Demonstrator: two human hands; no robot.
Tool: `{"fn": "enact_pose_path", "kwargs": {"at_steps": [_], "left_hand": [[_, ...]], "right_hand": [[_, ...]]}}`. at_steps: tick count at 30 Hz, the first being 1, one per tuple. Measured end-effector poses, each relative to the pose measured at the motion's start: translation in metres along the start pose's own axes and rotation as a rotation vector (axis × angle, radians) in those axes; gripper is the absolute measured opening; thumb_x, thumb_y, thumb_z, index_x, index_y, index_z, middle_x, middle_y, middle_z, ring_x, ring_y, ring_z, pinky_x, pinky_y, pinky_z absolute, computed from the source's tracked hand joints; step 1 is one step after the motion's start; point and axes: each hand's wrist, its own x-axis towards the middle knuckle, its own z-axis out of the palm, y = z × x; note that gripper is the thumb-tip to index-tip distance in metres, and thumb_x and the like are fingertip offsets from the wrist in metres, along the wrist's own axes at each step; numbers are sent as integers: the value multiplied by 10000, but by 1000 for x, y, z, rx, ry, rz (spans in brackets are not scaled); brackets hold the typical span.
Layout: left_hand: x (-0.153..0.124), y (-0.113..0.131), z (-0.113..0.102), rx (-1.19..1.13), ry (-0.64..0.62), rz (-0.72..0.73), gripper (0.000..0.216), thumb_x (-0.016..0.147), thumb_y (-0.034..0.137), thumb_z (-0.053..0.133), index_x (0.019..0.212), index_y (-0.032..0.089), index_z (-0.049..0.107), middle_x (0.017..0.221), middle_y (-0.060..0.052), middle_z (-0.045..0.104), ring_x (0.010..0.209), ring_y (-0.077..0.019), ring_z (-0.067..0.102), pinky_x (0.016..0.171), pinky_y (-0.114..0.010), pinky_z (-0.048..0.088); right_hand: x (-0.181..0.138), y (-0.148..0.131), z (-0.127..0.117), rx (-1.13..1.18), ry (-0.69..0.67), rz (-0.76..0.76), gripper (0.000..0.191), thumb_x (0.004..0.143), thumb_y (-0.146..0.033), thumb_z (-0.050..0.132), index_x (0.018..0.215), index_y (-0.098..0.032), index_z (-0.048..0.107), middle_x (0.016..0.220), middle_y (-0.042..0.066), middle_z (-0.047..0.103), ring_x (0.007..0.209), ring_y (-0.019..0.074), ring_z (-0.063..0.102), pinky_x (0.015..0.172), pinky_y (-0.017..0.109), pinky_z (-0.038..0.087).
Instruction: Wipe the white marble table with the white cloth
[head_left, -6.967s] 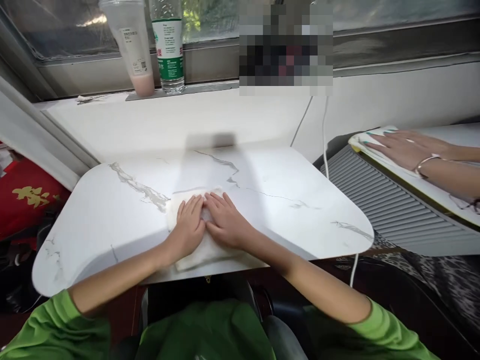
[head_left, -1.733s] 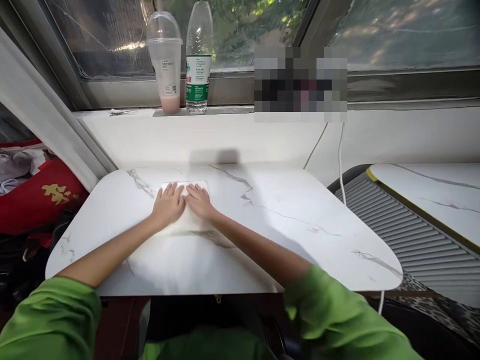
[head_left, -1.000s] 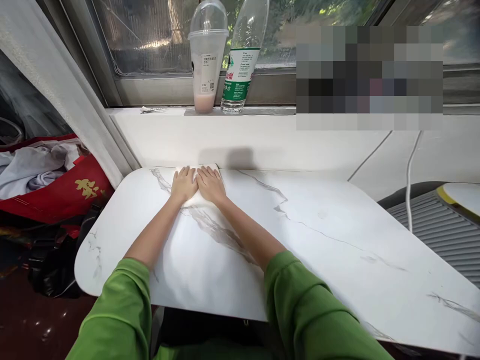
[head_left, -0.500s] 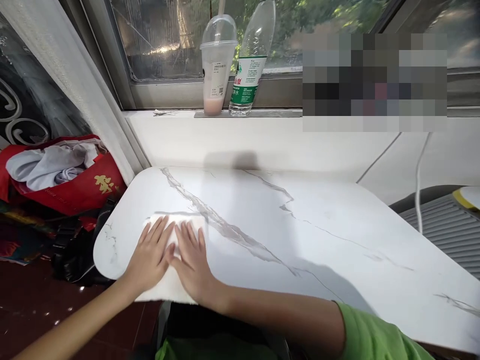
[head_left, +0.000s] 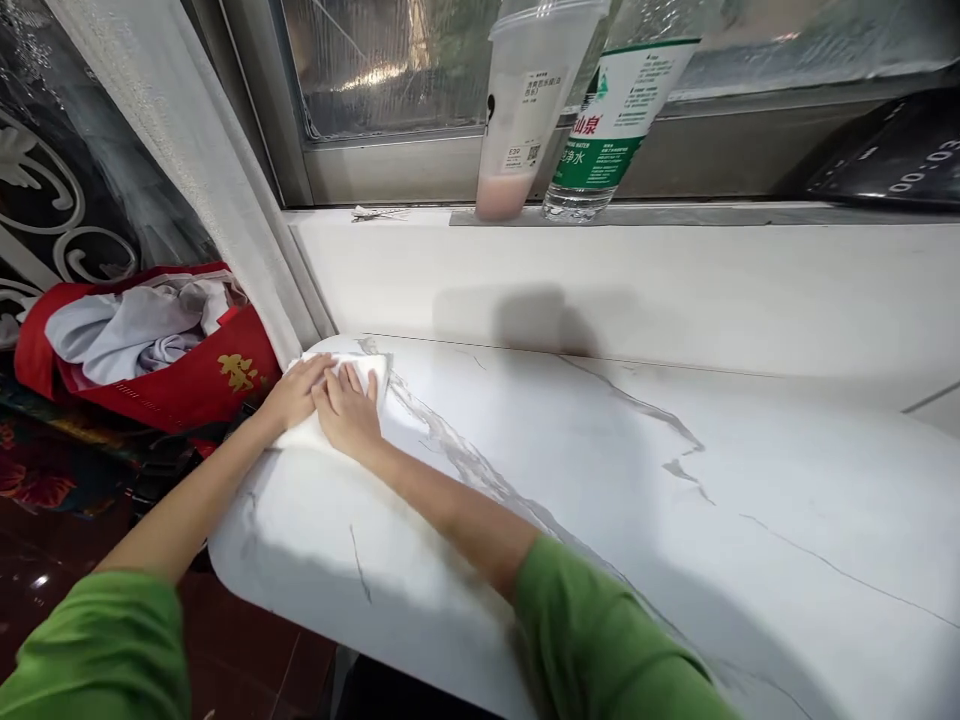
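A white cloth (head_left: 381, 372) lies flat at the far left corner of the white marble-patterned table (head_left: 465, 560). My left hand (head_left: 300, 392) presses on it with the palm down and fingers stretched out. Beside it, my right hand (head_left: 348, 412) also rests flat on the cloth, fingers spread, close against the left one. Both hands cover much of the cloth, so its middle is hidden. Neither hand grips anything.
On the window sill stand a plastic cup (head_left: 517, 130) with pink drink and a tilted water bottle (head_left: 615, 130). A dark device (head_left: 892, 150) showing digits lies farther right. Left of the table are a white curtain (head_left: 202, 150) and a red bag (head_left: 172, 385) holding clothes.
Both hands have slid the cloth away from the table's near edge to its far left corner. The camera view has shifted closer to the window.
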Motion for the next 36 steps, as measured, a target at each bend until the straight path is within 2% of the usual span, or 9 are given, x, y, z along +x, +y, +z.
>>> {"fn": "enact_pose_path", "kwargs": {"at_steps": [4, 7, 10, 14, 19, 24, 29, 32, 36], "left_hand": [[59, -14, 2, 9, 8, -6, 449, 911, 266, 332, 1316, 208, 516, 1430, -61, 519, 1342, -215, 444, 1137, -375, 312], [81, -14, 5, 18, 12, -27, 434, 919, 279, 329, 1308, 241, 518, 1395, -37, 552, 1291, -203, 495, 1103, -345, 358], [85, -14, 8, 31, 24, -15, 430, 911, 280, 347, 1303, 230, 519, 1413, -44, 535, 1300, -201, 482, 1098, -348, 357], [70, -8, 12, 26, 50, 16, 457, 897, 284, 355, 1320, 188, 497, 1473, -82, 468, 1373, -216, 395, 1140, -437, 281], [33, 41, 26, -109, 63, 131, 515, 877, 342, 405, 1365, 195, 479, 1490, -86, 449, 1416, -273, 338, 1170, -490, 210], [-29, 146, 46, -317, 108, 391, 573, 924, 341, 380, 1471, 173, 342, 1528, -89, 390, 1463, -285, 224, 1195, -508, 173], [-101, 241, 52, -407, 12, 365, 565, 928, 170, 341, 1490, 160, 295, 1522, -97, 398, 1448, -204, 283, 1173, -424, 315], [-117, 263, 45, -288, -109, 477, 564, 924, 158, 337, 1485, 106, 299, 1545, -123, 348, 1458, -199, 253, 1201, -422, 257], [-101, 258, 39, -132, -202, 459, 564, 974, 313, 345, 1478, 63, 310, 1557, -166, 293, 1462, -233, 233, 1205, -443, 231]], "right_hand": [[51, 20, 2, -98, 69, -3, 528, 1025, -358, 273, 1420, -36, 407, 1519, 225, 367, 1462, 277, 222, 1187, 542, 36], [65, 32, -3, -110, 82, -21, 531, 1033, -366, 244, 1407, -32, 421, 1510, 220, 384, 1449, 287, 251, 1180, 555, 65], [66, 38, -7, -121, 98, -44, 544, 1035, -373, 236, 1404, -21, 424, 1511, 220, 382, 1442, 292, 266, 1183, 543, 89], [49, 37, -11, -174, 70, -30, 528, 1025, -377, 277, 1415, -59, 437, 1528, 200, 366, 1453, 282, 248, 1197, 526, 74], [-18, 46, -34, -210, 68, -39, 543, 1020, -382, 258, 1426, -69, 434, 1536, 194, 353, 1456, 288, 245, 1194, 547, 96], [-128, 65, -80, -236, 19, -18, 627, 1015, -434, 204, 1494, -43, 311, 1579, 187, 255, 1485, 285, 141, 1205, 535, 64], [-226, 81, -130, -125, -177, -37, 679, 998, -530, 200, 1556, -151, 120, 1617, 91, 165, 1496, 226, 59, 1216, 542, 39], [-254, 85, -151, -1, -271, -15, 622, 1008, -512, 177, 1558, -243, 69, 1626, 20, 131, 1494, 198, 18, 1223, 521, 42], [-255, 87, -166, 93, -311, 91, 671, 994, -540, 212, 1558, -199, 85, 1624, 52, 47, 1487, 212, -12, 1222, 495, 98]]}}
